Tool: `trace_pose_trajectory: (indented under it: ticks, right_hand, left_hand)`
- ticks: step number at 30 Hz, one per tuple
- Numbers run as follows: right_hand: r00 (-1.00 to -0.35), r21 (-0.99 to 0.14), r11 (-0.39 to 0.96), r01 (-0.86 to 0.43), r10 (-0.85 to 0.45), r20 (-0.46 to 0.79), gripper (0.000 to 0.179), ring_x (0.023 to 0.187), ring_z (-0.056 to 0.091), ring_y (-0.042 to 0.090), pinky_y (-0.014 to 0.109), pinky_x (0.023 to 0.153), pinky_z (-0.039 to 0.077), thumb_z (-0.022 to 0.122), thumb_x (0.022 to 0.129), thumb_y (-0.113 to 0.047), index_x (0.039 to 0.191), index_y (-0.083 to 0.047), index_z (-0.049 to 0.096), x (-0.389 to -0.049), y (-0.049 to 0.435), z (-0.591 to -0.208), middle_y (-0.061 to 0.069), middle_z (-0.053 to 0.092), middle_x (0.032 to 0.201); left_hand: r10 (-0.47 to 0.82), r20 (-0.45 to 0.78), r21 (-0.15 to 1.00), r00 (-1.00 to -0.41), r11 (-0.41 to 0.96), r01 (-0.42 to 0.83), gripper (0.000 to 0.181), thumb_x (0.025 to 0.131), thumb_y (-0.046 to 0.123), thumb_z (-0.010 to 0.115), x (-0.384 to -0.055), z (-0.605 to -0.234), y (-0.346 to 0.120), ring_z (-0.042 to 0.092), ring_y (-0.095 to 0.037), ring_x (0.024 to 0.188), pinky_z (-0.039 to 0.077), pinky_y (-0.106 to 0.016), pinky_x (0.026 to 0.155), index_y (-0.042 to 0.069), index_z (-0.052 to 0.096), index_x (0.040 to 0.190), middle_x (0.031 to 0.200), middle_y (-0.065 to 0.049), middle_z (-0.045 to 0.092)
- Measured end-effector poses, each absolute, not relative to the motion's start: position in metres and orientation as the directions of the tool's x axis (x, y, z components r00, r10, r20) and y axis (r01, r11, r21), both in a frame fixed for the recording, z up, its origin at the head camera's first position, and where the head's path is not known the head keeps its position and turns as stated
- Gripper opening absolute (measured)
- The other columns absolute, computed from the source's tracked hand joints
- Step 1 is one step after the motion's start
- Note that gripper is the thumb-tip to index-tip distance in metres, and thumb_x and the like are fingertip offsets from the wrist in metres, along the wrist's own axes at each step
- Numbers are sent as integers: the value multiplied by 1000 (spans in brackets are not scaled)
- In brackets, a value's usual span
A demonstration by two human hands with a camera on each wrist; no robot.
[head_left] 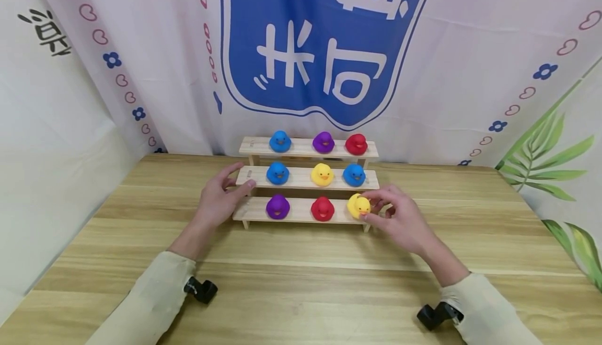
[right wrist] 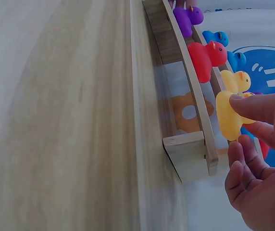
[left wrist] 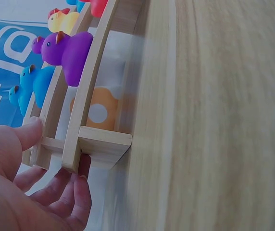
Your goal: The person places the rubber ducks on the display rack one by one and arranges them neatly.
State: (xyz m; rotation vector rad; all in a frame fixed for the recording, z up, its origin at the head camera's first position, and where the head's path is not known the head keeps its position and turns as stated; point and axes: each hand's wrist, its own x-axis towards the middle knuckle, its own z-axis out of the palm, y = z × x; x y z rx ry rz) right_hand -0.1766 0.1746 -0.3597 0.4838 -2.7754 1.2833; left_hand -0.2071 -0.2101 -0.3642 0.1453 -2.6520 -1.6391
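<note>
A three-tier wooden stand (head_left: 301, 210) carries rubber ducks in blue, purple, red and yellow. At the right end of its lowest tier, my right hand (head_left: 400, 219) pinches a yellow rubber duck (right wrist: 228, 115) between thumb and fingers. The left hand (head_left: 221, 198) grips the stand's left end, its thumb (left wrist: 29, 134) on the middle tier and its fingers curled by the front tier. A purple duck (head_left: 278, 207) and a red duck (head_left: 322, 209) share the lowest tier with the held one. On the middle tier, another yellow duck (head_left: 322, 175) sits between two blue ducks.
Blue (head_left: 280, 141), purple (head_left: 323, 142) and red (head_left: 356, 145) ducks line the top tier. Behind the stand hangs a white curtain (head_left: 451, 73) with a blue printed panel. The stand is near the back edge of the wood-grain table (head_left: 301, 292).
</note>
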Motion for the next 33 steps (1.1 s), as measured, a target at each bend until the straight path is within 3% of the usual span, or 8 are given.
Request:
trace_pose_trajectory:
  ticks: [26, 33]
  right_hand:
    - [-956, -741, 614, -273, -262, 135, 34, 91, 55, 21, 27, 74, 50, 77, 86, -19, 119, -18, 67, -180, 170, -364, 5, 57, 103]
    - [-952, -729, 626, -277, -281, 120, 40, 93, 57, 20, 30, 76, 50, 79, 85, -31, 120, -20, 65, -178, 178, -360, 5, 60, 105]
  left_hand:
    - [-80, -26, 897, -996, 439, -58, 73, 90, 50, 68, -208, -363, -209, 56, -28, 120, 49, -37, 92, 30, 37, 152, 131, -11, 61]
    - [-68, -38, 896, -997, 440, -64, 74, 89, 51, 68, -208, -362, -211, 56, -29, 120, 50, -35, 91, 31, 36, 153, 132, -12, 60]
